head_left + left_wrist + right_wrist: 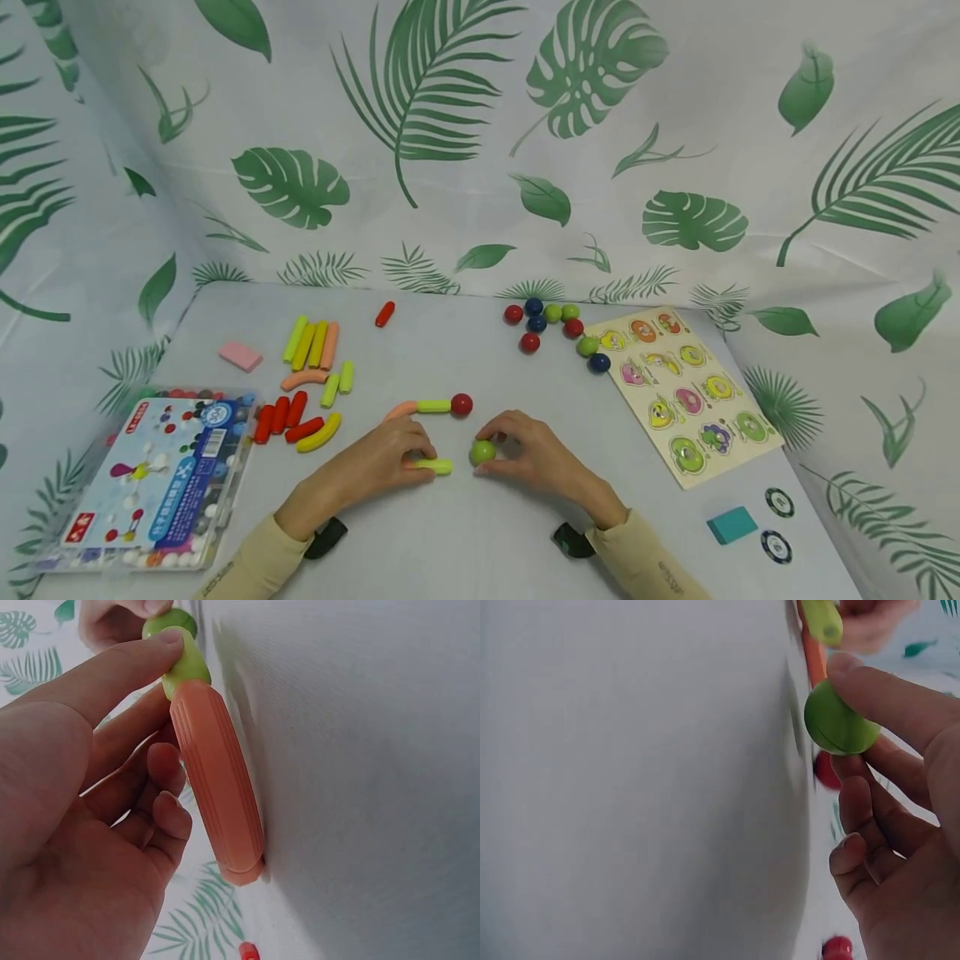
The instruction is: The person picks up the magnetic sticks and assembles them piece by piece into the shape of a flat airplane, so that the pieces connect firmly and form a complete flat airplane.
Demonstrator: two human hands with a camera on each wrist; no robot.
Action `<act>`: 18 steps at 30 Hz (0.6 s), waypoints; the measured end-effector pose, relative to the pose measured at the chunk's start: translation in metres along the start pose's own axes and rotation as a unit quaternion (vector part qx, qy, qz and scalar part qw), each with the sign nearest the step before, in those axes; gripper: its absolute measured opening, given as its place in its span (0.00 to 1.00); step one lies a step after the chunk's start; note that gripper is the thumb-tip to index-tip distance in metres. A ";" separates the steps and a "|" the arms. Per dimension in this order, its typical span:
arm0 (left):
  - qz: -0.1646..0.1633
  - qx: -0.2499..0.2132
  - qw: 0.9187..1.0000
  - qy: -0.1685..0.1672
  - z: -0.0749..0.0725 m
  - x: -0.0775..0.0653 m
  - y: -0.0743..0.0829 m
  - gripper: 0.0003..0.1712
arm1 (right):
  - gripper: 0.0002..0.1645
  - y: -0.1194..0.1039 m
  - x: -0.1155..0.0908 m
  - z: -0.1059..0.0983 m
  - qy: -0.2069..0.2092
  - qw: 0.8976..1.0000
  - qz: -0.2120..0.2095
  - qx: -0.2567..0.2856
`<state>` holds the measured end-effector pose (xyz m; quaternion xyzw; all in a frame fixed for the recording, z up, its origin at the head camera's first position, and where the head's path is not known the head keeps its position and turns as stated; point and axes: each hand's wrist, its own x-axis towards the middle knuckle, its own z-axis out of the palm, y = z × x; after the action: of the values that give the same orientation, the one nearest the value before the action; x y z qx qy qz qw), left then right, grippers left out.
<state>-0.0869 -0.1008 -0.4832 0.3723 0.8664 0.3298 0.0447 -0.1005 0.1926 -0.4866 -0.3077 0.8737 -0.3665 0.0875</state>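
Between its thumb and fingers, my left hand point(392, 452) pinches a yellow-green stick point(438, 467). A curved orange piece point(217, 780) joins that stick's other end in the left wrist view and continues to a second stick point(433, 407) with a red ball point(462, 405) on its tip. My right hand point(528, 454) holds a green ball point(840, 718) by thumb and fingertips, just right of the stick's free end. A small gap separates ball and stick in the head view. The left fingers hide part of the orange piece there.
Loose coloured sticks point(303, 346) and a clear-sided box of beads point(150, 475) lie left. Red, blue and green balls point(529, 342) sit at the back, beside a wooden fruit puzzle board point(652, 433). A teal block point(732, 525) and two round chips point(777, 546) are at right.
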 end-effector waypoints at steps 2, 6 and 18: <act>-0.003 -0.001 1.000 -0.002 0.000 0.001 0.000 0.10 | 0.24 -0.003 0.000 0.004 -0.010 1.000 -0.001 0.015; 0.007 -0.003 1.000 0.002 0.000 0.001 -0.001 0.09 | 0.24 -0.007 0.000 0.009 -0.026 0.999 0.011 0.040; 0.013 -0.001 1.000 0.005 0.002 0.001 -0.002 0.10 | 0.23 -0.015 0.005 0.018 -0.042 0.997 0.013 0.056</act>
<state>-0.0885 -0.1002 -0.4856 0.3818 0.8613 0.3332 0.0361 -0.0904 0.1710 -0.4891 -0.3060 0.8514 -0.4001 0.1463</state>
